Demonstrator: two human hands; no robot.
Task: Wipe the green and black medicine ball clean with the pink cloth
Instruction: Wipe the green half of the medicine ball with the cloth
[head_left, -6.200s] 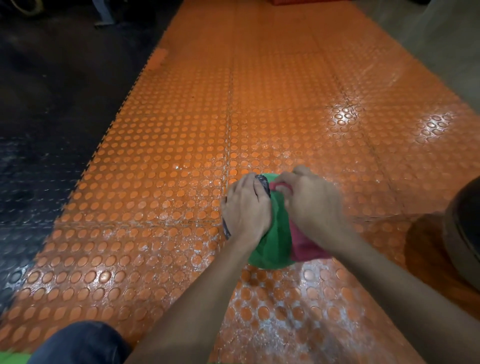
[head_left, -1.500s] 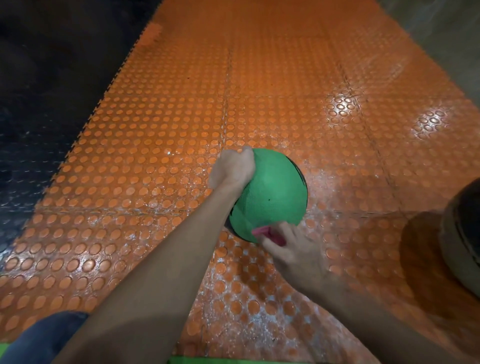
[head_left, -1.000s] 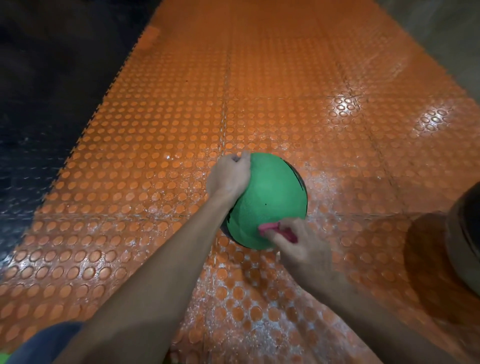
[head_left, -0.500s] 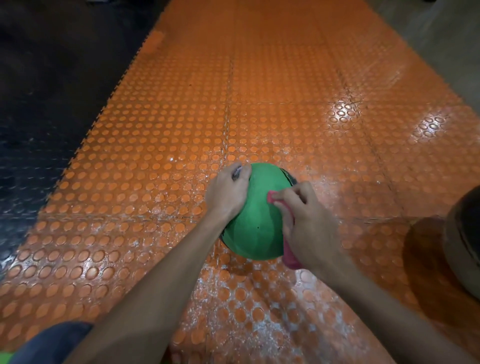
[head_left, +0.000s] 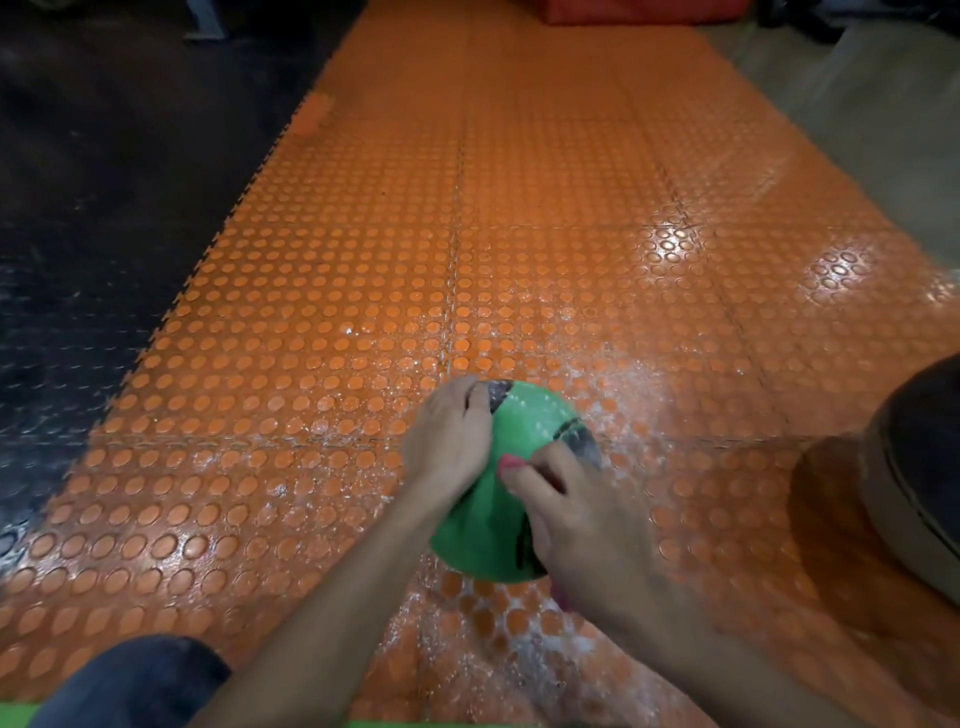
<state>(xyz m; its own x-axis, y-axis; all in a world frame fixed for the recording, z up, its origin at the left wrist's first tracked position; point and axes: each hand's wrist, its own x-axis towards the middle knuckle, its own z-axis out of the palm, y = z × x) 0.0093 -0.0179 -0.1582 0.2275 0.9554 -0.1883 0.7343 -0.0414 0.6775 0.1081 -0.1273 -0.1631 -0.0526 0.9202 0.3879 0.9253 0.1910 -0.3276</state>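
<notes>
Medicine ball (head_left: 485, 530): near centre, over orange studded mat (head_left: 363, 270); contact with the mat not discernible. Left hand (head_left: 449, 441) on its far-left side, fingers together, curled over the top. Right hand (head_left: 576, 519) on its near-right side, fingers pinching pink cloth (head_left: 511, 462) against the green. Dark round object (head_left: 914, 467) at right edge.

Both arms are uncovered. The left forearm (head_left: 332, 613) and the right forearm (head_left: 727, 654) are bare from the wrists to the near edge of the view. The left hand (head_left: 449, 447) and the right hand (head_left: 576, 525) are bare too. The right one is blurred, so fine detail is lost. At the near left corner a rounded leg (head_left: 135, 680) is covered in plain dark navy-blue cloth. Beside it lies a thin bright green strip (head_left: 15, 713); whether it is clothing cannot be told.
</notes>
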